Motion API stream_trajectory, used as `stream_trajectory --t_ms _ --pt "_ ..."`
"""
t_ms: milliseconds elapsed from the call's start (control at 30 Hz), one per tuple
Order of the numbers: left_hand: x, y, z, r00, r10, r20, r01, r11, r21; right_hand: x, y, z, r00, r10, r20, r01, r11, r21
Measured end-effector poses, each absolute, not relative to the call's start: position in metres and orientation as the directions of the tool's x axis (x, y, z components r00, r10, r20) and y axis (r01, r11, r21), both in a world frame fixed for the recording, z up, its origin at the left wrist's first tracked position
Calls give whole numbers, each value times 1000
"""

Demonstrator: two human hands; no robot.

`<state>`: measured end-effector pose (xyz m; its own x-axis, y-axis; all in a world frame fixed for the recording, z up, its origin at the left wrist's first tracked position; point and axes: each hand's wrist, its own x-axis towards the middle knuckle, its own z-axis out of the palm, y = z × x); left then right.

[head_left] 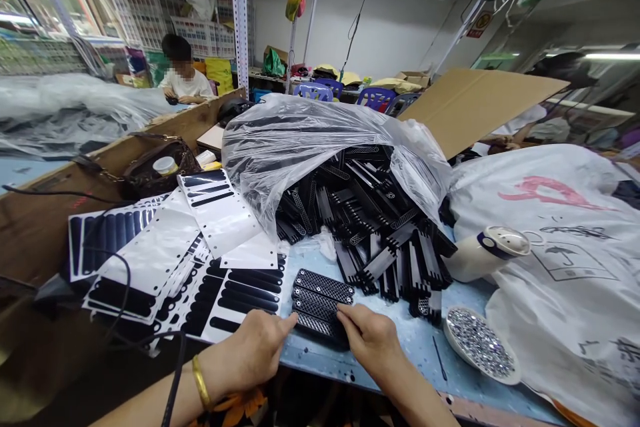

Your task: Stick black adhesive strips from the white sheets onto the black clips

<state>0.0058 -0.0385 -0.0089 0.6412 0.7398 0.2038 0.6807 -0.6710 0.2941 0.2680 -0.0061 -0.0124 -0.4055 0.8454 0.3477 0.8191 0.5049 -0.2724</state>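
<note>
At six o'clock lies a set of black strips (323,303): from its eight o'clock the left hand (257,345), half curled, holds one end, while from four the right hand (374,333) pinches the other; loose black pieces (383,257) heap at its one o'clock, and towards three sits a bowl (515,375) of perhaps silvery beads (480,341)

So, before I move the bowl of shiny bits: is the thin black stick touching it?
Apart: the head view shows a strip of blue tabletop between the thin black stick and the bowl.
</note>
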Motion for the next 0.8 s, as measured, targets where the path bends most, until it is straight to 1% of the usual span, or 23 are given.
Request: stream_trajectory --t_ms 67,233,300,433,500,567,633,700,733,767,800 --pt "6 -39 -11 604 757 250 684 -653 325 254 11 -11 -396 863 315 839 479 -259" --pt "8 -42 -14 573 757 315 692 -652 309 224 34 -7 -405 883 238 848 460 -265" --pt "9 -43 -18 560 743 367 662 -668 341 218 32 -4 -383 896 226 860 435 -267" --pt "10 -37 -35 462 707 535 525 -704 478 238 20 8 -239 935 260 910 309 -275" --pt "11 -32 -39 421 707 568 476 -705 525 266 9 20 -128 947 294 933 216 -287" --pt "12 -29 -37 403 737 542 464 -675 574 303 -6 37 9 942 336 946 100 -307" --pt "14 -29 -28 401 793 460 477 -609 634 345 -19 53 164 912 377 942 -31 -334" --pt "16 -29 -21 396 838 376 497 -540 680 389 -24 62 279 883 376 919 -133 -370" --pt "17 -28 -19 383 857 345 507 -507 697 410 -23 62 352 866 355 899 -206 -387" --pt "18 -28 -17 367 875 316 517 -474 713 429 -20 61 480 842 246 844 -366 -392" --pt "19 -27 -16 346 891 295 527 -444 724 445 -17 58 542 832 119 799 -467 -378"
